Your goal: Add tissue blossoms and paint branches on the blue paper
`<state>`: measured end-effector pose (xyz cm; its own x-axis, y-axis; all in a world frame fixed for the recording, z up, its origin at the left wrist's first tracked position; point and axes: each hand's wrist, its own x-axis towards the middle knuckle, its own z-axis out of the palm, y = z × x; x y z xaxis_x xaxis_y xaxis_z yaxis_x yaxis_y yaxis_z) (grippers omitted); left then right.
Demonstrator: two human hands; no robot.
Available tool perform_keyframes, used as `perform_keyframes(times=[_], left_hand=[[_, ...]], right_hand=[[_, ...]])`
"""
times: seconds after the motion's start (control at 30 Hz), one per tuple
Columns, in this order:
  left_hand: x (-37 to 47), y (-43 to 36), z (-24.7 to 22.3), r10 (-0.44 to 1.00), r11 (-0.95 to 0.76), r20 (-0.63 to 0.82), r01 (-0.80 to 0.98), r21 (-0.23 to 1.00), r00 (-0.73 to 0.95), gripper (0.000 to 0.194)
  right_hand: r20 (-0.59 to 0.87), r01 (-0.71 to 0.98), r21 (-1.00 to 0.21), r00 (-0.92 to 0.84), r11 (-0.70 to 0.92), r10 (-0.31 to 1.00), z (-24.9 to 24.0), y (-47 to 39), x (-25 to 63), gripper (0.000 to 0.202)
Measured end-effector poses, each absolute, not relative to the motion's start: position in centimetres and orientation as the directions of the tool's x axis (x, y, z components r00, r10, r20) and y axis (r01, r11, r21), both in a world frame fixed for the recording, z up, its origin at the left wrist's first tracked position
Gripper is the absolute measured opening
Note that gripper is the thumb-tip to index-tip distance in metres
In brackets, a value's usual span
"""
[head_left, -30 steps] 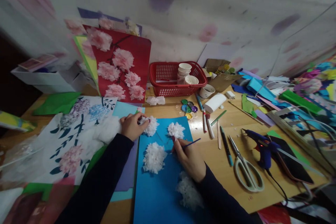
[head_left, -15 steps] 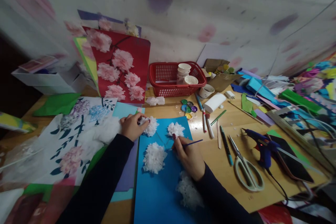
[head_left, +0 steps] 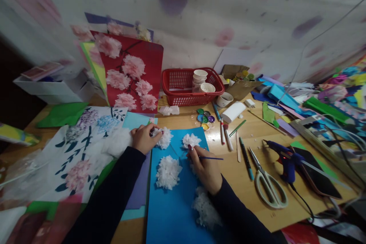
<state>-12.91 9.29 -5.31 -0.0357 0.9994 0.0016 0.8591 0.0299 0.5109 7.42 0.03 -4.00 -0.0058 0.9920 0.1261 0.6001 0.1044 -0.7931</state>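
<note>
1. Left hand (head_left: 143, 138) is curled, fingertips pinching the edge of a white paper flower (head_left: 163, 137) at the top left corner of the blue sheet (head_left: 171, 206).
2. Right hand (head_left: 203, 167) is closed around a thin brush (head_left: 211, 158). The handle sticks out to the right, roughly level. The tip is hidden by the fingers, so I can't tell whether it touches the sheet.
3. The right hand sits just below a second white flower (head_left: 191, 140), near the sheet's top right.
4. A third flower (head_left: 167, 172) lies mid-sheet, between the two forearms. A fourth flower (head_left: 206, 209) lies lower right, partly under the right sleeve.
5. The blue sheet lies flat on the wooden table (head_left: 286, 213), overlapping a purple sheet (head_left: 140, 187) on its left.
6. Paint pots (head_left: 205, 117) are just beyond the sheet's top edge, with markers (head_left: 225, 133) beside them.
7. Scissors (head_left: 267, 183) and a blue glue gun (head_left: 283, 158) are well to the right of the right hand.
8. A red basket (head_left: 183, 84) with paper cups (head_left: 200, 78) stands at the back. Left of it, a red picture with pink flowers (head_left: 128, 72) leans on the wall.
</note>
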Motion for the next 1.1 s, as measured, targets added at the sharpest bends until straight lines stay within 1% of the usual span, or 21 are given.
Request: perform_keyframes(times=[0.03,0.13,0.17,0.2,0.3,0.33,0.4,0.43,0.47,0.53,0.73,0.9,1.1], left_hand=[[-12.9,9.3,-5.3,0.999,0.032,0.000,0.860,0.509,-0.037,0.020],[-12.9,9.3,-5.2,0.999,0.031,0.000,0.863,0.504,-0.036,0.021],[-12.9,9.3,-5.2,0.999,0.029,0.000,0.863,0.504,-0.034,0.021],[-12.9,9.3,-5.3,0.999,0.027,0.001,0.864,0.503,-0.032,0.022],[-13.0,9.3,-5.4,1.000,0.020,0.006,0.865,0.502,-0.027,0.022],[-13.1,9.3,-5.5,1.000,0.016,0.009,0.865,0.502,-0.024,0.023],[-13.1,9.3,-5.5,1.000,0.008,0.013,0.864,0.504,-0.017,0.023],[-13.2,9.4,-5.6,1.000,0.004,0.014,0.863,0.505,-0.013,0.024],[-13.2,9.4,-5.6,1.000,0.001,0.014,0.863,0.506,-0.010,0.024],[-13.2,9.4,-5.5,1.000,-0.001,0.011,0.863,0.505,-0.006,0.024],[-13.2,9.4,-5.6,1.000,-0.004,0.010,0.871,0.492,-0.002,0.023],[-13.3,9.5,-5.8,1.000,-0.006,0.010,0.875,0.485,0.001,0.022],[-13.5,9.6,-6.0,1.000,-0.015,0.011,0.873,0.488,0.011,0.023]], right_hand=[[0.108,0.596,-0.798,-0.014,0.094,0.994,-4.0,0.0,7.4,0.050],[-0.010,0.557,-0.831,-0.013,-0.001,1.000,-3.7,-0.2,7.6,0.054],[-0.016,0.549,-0.836,0.010,-0.019,1.000,-3.4,-0.1,8.0,0.055],[0.009,0.551,-0.834,0.045,-0.017,0.999,-3.1,0.1,8.6,0.055],[0.188,0.586,-0.809,0.208,0.032,0.960,-1.7,2.1,11.7,0.054],[0.249,0.594,-0.804,0.278,0.037,0.928,-1.2,3.1,13.1,0.054],[0.352,0.609,-0.793,0.451,0.005,0.820,-0.6,5.5,16.3,0.052],[0.386,0.612,-0.790,0.510,-0.009,0.769,-0.4,6.7,17.8,0.053],[0.385,0.590,-0.807,0.550,-0.018,0.741,-0.4,7.9,19.0,0.054],[0.355,0.565,-0.825,0.551,-0.024,0.755,-0.9,9.9,20.6,0.056],[0.276,0.524,-0.851,0.405,0.026,0.872,-4.1,13.2,19.7,0.050],[0.267,0.556,-0.831,0.397,0.002,0.878,-5.5,14.8,19.5,0.040],[0.277,0.609,-0.793,0.374,-0.010,0.885,-6.0,15.0,20.0,0.030]])
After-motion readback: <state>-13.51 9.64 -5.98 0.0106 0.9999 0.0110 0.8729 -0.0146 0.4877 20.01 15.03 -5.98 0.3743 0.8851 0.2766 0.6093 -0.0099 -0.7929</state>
